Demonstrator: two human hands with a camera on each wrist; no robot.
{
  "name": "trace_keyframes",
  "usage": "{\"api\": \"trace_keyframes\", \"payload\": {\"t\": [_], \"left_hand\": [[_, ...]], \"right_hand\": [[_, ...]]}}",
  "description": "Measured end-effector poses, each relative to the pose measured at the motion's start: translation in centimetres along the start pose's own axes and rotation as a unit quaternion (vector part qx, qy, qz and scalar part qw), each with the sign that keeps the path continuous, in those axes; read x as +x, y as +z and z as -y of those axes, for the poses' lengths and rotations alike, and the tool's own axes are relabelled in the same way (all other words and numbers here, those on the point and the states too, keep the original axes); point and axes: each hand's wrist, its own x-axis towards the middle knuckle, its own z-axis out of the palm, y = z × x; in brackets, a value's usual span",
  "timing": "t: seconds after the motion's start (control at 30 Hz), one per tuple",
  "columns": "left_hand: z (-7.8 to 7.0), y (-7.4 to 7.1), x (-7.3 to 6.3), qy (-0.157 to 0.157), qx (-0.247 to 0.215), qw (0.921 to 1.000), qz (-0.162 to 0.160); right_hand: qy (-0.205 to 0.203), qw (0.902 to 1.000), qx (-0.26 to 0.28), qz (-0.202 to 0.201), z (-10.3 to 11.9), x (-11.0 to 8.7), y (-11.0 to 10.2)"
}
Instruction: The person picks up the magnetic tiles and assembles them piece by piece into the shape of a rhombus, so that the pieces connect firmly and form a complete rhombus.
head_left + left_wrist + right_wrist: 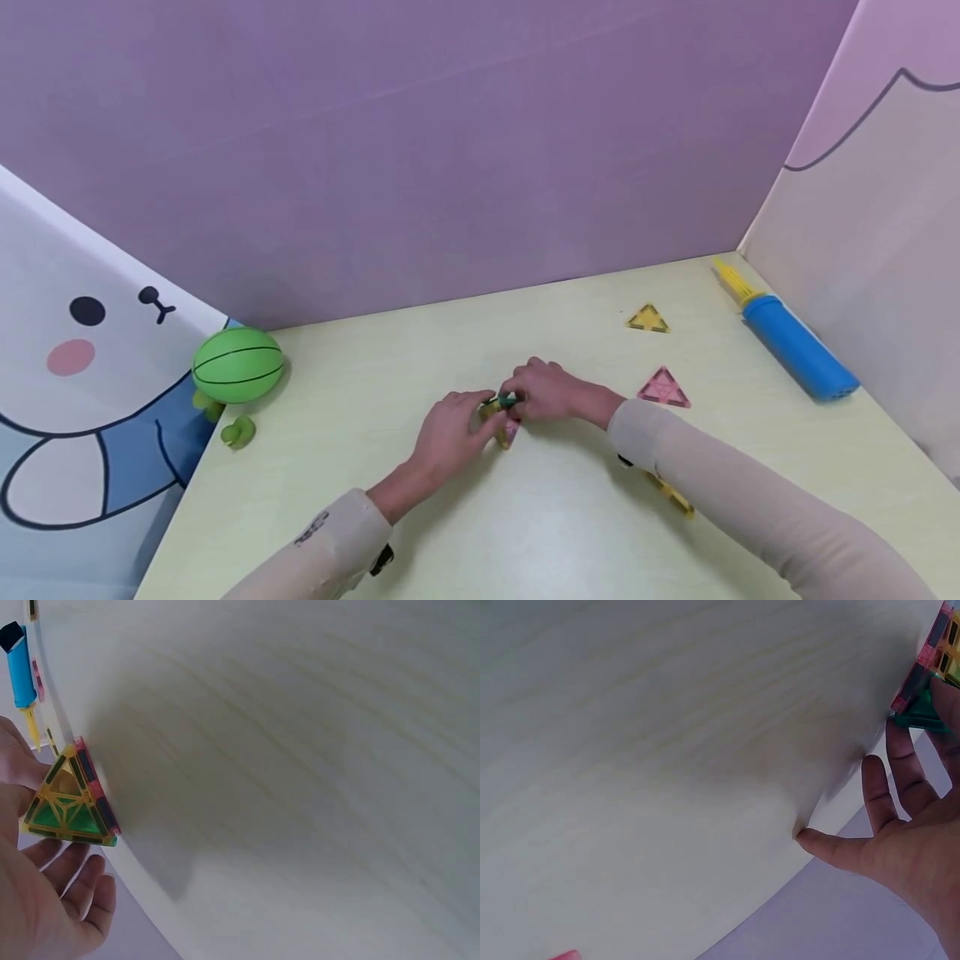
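Note:
At mid-table both hands meet at a small standing cluster of triangular magnetic tiles. My left hand (450, 429) holds a yellow triangle tile (66, 796) between thumb and fingers. A pink tile (97, 786) lies flat under it on the tabletop, seen edge-on in the left wrist view. My right hand (551, 390) pinches a green tile (921, 720) at the far side of the cluster. Its outer fingers stretch out, with one tip at the tabletop. In the head view, the fingers cover much of the cluster.
On the right lie a yellow triangle tile (648, 318), a pink triangle tile (663, 388) and another yellow tile (675, 498), partly under the right sleeve. Farther right is a blue hand pump (798, 346). A green ball (238, 365) and a small green toy (238, 432) sit at left.

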Motion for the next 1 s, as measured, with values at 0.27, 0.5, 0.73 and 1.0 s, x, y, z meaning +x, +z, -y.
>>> {"api": "trace_keyframes", "payload": {"t": [0.27,0.5,0.73,1.0], "left_hand": [[-0.46,-0.37,-0.21,0.006,0.035,0.9994,0.002],[-0.77,-0.38,-0.38,-0.024,0.002,0.9987,0.044],[-0.61,-0.45,-0.19,-0.009,-0.022,0.9982,0.055],[-0.41,-0.33,-0.39,-0.029,-0.039,0.9969,0.061]], "right_hand": [[0.016,0.9998,0.013,0.008,0.35,-0.10,-0.13],[0.011,0.9999,-0.006,0.010,0.61,-0.03,-0.11],[-0.007,0.9998,-0.018,0.004,0.50,-0.03,0.04],[-0.020,0.9986,-0.048,-0.008,0.50,-0.09,-0.01]]}}
